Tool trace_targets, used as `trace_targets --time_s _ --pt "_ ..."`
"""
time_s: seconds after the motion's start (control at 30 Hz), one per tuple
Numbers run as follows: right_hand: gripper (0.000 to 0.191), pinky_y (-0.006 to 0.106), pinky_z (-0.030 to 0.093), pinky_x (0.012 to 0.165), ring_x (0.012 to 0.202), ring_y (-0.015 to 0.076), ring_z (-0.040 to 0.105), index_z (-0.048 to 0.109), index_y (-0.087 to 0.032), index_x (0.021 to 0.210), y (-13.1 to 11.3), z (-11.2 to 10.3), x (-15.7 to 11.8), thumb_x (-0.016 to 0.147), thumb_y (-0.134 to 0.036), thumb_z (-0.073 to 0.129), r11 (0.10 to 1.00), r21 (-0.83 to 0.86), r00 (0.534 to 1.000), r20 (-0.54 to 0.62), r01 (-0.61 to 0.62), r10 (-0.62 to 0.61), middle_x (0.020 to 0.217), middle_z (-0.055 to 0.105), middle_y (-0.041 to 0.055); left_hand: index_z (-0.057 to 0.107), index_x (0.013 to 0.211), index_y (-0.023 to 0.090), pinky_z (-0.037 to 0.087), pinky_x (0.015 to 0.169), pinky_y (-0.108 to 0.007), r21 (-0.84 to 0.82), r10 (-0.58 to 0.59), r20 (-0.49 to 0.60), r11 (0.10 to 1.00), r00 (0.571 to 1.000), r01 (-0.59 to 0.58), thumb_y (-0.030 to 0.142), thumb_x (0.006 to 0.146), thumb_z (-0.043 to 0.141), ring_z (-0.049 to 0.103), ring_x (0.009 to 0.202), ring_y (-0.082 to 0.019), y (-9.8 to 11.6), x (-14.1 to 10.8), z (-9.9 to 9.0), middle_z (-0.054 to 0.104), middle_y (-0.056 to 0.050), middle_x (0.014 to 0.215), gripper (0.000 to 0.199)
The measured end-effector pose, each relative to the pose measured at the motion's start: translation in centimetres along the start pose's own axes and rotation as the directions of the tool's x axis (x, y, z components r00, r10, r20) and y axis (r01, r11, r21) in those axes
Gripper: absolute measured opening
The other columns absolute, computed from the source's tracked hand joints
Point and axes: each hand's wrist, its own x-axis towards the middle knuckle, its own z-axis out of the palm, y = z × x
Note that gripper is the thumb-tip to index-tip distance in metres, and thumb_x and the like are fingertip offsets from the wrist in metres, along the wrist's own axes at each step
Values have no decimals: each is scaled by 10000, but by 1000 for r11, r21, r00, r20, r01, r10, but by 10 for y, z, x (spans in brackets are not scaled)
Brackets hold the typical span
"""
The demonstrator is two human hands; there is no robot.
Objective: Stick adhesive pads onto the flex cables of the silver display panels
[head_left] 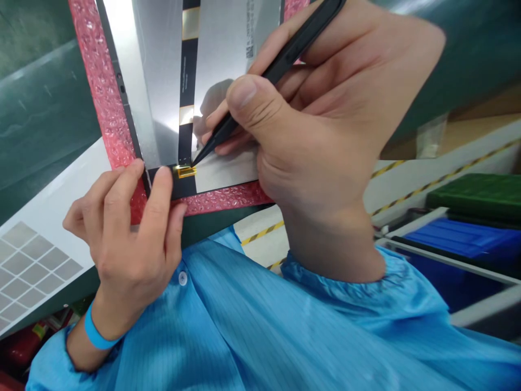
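Observation:
A silver-backed display panel (pixel 163 81) with a dark frame lies on pink bubble wrap (pixel 95 70). Down its back runs a black flex cable (pixel 187 76), with a small yellow-gold connector tab (pixel 187 172) at the lower end. My right hand (pixel 317 119) grips a black pointed spudger (pixel 280 62) like a pen. Its tip touches or nearly touches the tab's right end. At the panel's lower left corner, my left hand (pixel 130 222) rests with fingers outstretched, index fingertip on the dark border just left of the tab. The right hand covers part of the panel's right side.
Under the wrap is a dark green work surface (pixel 40 103). A white sheet with grey squares (pixel 32 260) lies to the left. At right, below table level, stand a blue bin (pixel 464 239) and a green item (pixel 480 193), near yellow-black floor tape (pixel 439 176).

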Motion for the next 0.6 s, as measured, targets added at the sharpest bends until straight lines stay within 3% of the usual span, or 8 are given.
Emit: trace_targets --time_s 0.17,0.37,0.5,0.6 --pt "238 339 636 564 770 214 757 642 -332 801 2 1 -3 950 -341 827 996 -83 998 -60 14 -19 827 723 -21 611 1534 340 339 1074 -686 56 -40 98 998 994 35 360 1025 685 513 1453 -457 5 1 2 559 -159 1606 515" --pt "151 362 619 541 773 241 763 651 -331 907 16 4 -5 983 -329 781 996 53 980 -189 78 -67 828 714 -6 614 1537 312 281 1132 -686 97 -17 88 995 996 8 467 1039 660 484 1461 -474 5 2 4 567 -172 1589 524" --pt "187 343 602 495 667 223 743 646 -285 879 16 12 -4 951 -242 813 990 113 971 -233 80 -52 725 698 -11 575 1564 342 209 1175 -741 114 -18 145 994 989 1 508 1032 679 450 1492 -494 10 3 7 515 -179 1644 568" --pt "193 331 592 467 585 205 730 675 -271 826 11 21 -8 918 -117 747 991 85 949 -308 100 -69 689 722 -22 574 1556 353 207 1219 -736 139 -37 127 990 991 19 532 1004 719 456 1505 -469 19 -1 8 522 -144 1653 598"
